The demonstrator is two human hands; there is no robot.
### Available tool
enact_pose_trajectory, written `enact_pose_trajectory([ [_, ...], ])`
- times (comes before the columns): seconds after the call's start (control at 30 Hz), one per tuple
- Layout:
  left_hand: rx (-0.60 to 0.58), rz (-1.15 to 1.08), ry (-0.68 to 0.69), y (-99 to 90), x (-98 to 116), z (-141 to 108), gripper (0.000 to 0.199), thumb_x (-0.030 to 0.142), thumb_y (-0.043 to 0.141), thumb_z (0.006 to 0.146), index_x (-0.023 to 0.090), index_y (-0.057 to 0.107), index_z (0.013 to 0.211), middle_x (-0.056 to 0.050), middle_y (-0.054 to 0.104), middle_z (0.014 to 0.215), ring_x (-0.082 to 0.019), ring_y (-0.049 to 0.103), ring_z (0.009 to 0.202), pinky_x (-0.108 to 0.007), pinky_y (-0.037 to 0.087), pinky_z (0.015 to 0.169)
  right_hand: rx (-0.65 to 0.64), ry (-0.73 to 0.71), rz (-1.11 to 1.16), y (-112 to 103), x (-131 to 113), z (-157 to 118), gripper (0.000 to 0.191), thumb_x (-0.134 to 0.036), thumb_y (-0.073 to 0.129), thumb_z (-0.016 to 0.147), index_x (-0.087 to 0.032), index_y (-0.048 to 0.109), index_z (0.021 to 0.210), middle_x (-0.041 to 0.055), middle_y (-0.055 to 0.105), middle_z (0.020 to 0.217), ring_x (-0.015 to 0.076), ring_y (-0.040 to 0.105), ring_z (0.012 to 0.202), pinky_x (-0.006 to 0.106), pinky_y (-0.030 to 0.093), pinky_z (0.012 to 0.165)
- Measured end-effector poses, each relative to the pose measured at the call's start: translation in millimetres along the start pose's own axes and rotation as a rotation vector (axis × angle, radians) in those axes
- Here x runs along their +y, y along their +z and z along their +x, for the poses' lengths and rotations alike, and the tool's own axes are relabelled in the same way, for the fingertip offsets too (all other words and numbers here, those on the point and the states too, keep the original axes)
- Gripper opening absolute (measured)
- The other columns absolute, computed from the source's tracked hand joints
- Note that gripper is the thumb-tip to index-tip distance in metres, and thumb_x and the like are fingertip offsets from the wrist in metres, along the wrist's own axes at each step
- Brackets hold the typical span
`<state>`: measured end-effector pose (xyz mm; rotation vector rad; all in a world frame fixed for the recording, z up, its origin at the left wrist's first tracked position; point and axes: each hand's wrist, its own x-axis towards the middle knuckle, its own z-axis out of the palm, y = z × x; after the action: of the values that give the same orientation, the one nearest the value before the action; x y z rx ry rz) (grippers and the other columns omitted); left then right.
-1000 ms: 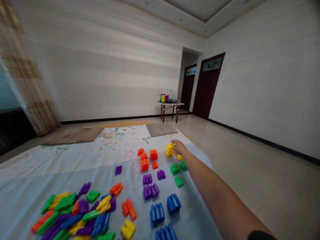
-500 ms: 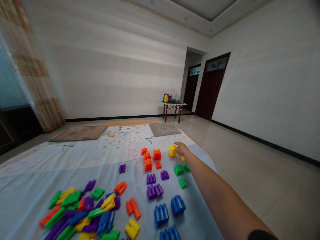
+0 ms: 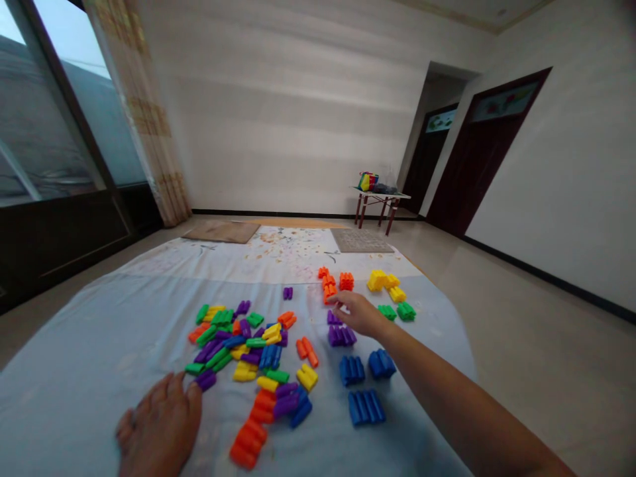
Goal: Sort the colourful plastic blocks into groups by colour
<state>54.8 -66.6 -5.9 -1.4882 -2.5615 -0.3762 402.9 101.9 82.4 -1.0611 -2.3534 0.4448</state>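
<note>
My right hand [image 3: 356, 313] reaches in from the right, over the sorted groups. Its fingers are loosely bent and apart, and no block shows in them. Just beyond the fingertips is a stack of orange blocks [image 3: 328, 289]; more orange blocks [image 3: 346, 281] stand beside it. Purple blocks [image 3: 342, 336] lie below the hand, which partly hides others. To the right sit yellow blocks [image 3: 377, 280] and green blocks [image 3: 406, 311]. Blue blocks [image 3: 366, 407] are grouped nearer to me. A mixed heap with a blue block [image 3: 271, 356] lies left of centre. My left hand is out of view.
A bare foot [image 3: 161, 424] rests on the floral-patterned sheet [image 3: 144, 331] at lower left. Two mats, a brown one [image 3: 221, 231] and a grey one [image 3: 362, 240], lie at the far edge. A small table [image 3: 382, 194] holding bags stands beyond.
My right hand has left the yellow blocks and moved back toward the orange and purple groups. The view has turned left and down, bringing the foot into sight.
</note>
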Motion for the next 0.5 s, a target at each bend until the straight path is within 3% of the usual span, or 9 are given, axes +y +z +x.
enact_pose_trajectory([
  [0.1, 0.027, 0.028, 0.012, -1.6, 3.9, -1.7, 0.058, 0.036, 0.019, 0.086, 0.006, 0.049, 0.126, -0.019, 0.050, 0.133, -0.030, 0.042, 0.123, -0.053, 0.025, 0.105, -0.097, -0.072, -0.008, 29.0, -40.4, 3.8, 0.030, -0.019, 0.059, 0.079, -0.016, 0.065, 0.108, 0.0082, 0.068, 0.099, 0.0185, 0.061, 0.088, 0.033, 0.047, 0.083],
  [0.23, -0.013, 0.026, -0.020, -4.8, 7.4, -1.2, 0.058, 0.038, 0.018, 0.086, 0.009, 0.049, 0.126, -0.017, 0.049, 0.134, -0.030, 0.042, 0.124, -0.053, 0.025, 0.104, -0.129, -0.077, -0.016, 65.0, -71.0, 21.7, 0.035, -0.012, 0.055, 0.078, -0.016, 0.064, 0.112, 0.0093, 0.066, 0.110, 0.0209, 0.058, 0.105, 0.034, 0.042, 0.094],
  [0.37, -0.028, 0.023, -0.029, -9.7, 9.5, -1.4, 0.058, 0.038, 0.016, 0.087, 0.010, 0.049, 0.126, -0.016, 0.050, 0.134, -0.030, 0.043, 0.124, -0.052, 0.025, 0.104, -0.177, -0.132, -0.049, 96.6, -79.8, 38.2, 0.043, -0.007, 0.051, 0.076, -0.018, 0.063, 0.116, 0.0076, 0.064, 0.118, 0.0207, 0.055, 0.112, 0.033, 0.040, 0.098],
  [0.5, -0.011, 0.014, -0.037, -14.6, 12.5, -3.9, 0.056, 0.036, 0.018, 0.087, 0.009, 0.049, 0.125, -0.016, 0.050, 0.134, -0.029, 0.043, 0.123, -0.052, 0.025, 0.104, -0.222, -0.105, -0.107, 110.8, -76.1, 38.6, 0.044, -0.012, 0.053, 0.075, -0.021, 0.062, 0.117, 0.0081, 0.064, 0.118, 0.0231, 0.056, 0.110, 0.036, 0.041, 0.094],
])
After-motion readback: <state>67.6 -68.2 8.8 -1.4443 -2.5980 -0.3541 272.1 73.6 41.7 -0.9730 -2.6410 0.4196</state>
